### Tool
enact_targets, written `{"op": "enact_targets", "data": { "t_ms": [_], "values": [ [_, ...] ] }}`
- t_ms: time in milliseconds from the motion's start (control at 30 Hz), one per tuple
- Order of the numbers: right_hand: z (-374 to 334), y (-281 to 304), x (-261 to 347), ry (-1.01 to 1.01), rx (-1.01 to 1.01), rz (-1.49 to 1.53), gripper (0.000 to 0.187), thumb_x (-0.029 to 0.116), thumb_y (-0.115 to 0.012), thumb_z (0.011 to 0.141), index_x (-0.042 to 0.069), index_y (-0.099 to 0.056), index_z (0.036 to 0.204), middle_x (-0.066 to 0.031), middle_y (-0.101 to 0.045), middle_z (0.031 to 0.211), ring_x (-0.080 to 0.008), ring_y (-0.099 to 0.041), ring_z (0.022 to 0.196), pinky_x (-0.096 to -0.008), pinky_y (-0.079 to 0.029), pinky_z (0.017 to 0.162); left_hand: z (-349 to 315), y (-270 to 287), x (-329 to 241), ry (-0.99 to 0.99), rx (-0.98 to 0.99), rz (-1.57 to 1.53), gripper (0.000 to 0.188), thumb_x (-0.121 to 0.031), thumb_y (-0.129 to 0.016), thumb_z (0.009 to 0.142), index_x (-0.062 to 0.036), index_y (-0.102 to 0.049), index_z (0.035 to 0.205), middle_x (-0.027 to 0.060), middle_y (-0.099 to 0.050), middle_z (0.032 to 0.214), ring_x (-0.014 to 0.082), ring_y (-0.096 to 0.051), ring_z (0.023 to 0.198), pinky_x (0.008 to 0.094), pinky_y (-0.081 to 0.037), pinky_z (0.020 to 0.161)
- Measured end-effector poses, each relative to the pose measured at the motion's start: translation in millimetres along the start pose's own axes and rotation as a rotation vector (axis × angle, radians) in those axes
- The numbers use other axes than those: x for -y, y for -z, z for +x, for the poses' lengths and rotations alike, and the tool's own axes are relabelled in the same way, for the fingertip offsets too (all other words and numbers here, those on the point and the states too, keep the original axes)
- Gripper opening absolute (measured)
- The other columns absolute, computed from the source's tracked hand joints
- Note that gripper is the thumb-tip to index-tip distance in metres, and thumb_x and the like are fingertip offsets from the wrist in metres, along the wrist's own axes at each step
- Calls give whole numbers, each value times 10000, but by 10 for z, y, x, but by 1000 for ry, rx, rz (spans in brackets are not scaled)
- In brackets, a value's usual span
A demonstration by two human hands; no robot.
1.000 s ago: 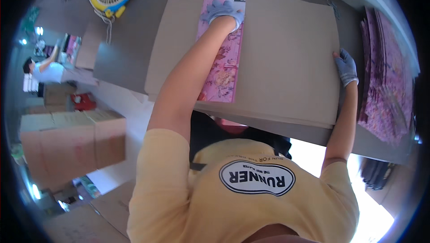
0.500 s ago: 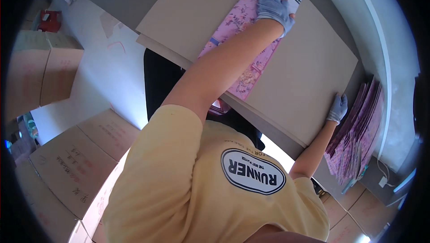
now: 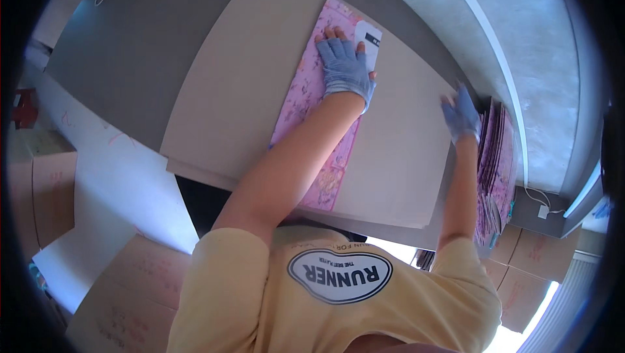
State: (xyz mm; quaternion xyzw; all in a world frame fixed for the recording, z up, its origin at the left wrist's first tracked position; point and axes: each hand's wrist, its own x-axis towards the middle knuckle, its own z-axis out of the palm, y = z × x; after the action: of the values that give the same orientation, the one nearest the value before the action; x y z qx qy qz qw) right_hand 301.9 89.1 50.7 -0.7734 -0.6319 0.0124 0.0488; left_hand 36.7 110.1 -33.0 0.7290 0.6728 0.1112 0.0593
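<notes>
A long flat pink floral piece, much like a folded paper bag (image 3: 331, 183), lies across a grey-brown board (image 3: 228, 79) on the table. At its far end is a white panel with a dark mark. My left hand (image 3: 345, 63), in a grey-blue fingerless glove, rests flat on the pink piece with its fingers out, beside that panel. My left forearm hides part of its middle. My right hand (image 3: 461, 117), gloved alike and slightly blurred, is at the board's right edge with fingers apart, holding nothing I can see. Just right of it stands a stack of pink floral pieces (image 3: 495, 164).
The dark grey tabletop (image 3: 130, 47) reaches beyond the board. Cardboard boxes (image 3: 52, 183) stand at the left, and more boxes (image 3: 527, 255) are at the lower right. A pale wall (image 3: 482, 40) with a white cable (image 3: 537, 193) borders the right side.
My right hand has left the board's near right edge and moved away from me, close to the pink stack. The left hand still lies on the pink piece. The whole view has shifted.
</notes>
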Motion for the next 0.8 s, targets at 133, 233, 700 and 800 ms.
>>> {"op": "enact_targets", "data": {
  "t_ms": [133, 233, 700, 800],
  "values": [
    [651, -253, 1918, 565, 125, 148, 548, 317, -578, 903, 153, -416, 1400, -111, -437, 1425, -264, -403, 1331, -356, -346, 1071, 41, 7, 34, 16, 28, 21, 672, -528, -476, 873, -163, -397, 1432, 288, -268, 1462, 490, -199, 1361, 665, -85, 1064],
    [1420, -1086, 2621, 765, -124, 93, 601, 504, -414, 922, 130, -409, 1392, -135, -405, 1444, -302, -344, 1357, -464, -264, 1117, 7, 38, -2, -44, 26, -36, 693, -524, -475, 874, -139, -374, 1441, 267, -297, 1456, 475, -228, 1356, 662, -109, 1058],
    [1313, -1443, 3145, 742, -292, -7, 607, 463, -436, 902, 67, -426, 1362, -199, -413, 1411, -383, -381, 1303, -463, -279, 1107, -1917, 247, 671, -301, -44, -255, 570, -427, -478, 888, -122, -456, 1370, 235, -323, 1467, 394, -243, 1390, 540, -211, 1088],
    [854, -1588, 3140, 881, -406, 5, 640, 471, -463, 881, 57, -416, 1367, -208, -440, 1373, -384, -391, 1281, -486, -279, 1094, -2451, 187, 758, -333, -66, -278, 521, -380, -454, 903, -116, -477, 1351, 193, -366, 1455, 362, -301, 1373, 531, -246, 1072]
  ]
}}
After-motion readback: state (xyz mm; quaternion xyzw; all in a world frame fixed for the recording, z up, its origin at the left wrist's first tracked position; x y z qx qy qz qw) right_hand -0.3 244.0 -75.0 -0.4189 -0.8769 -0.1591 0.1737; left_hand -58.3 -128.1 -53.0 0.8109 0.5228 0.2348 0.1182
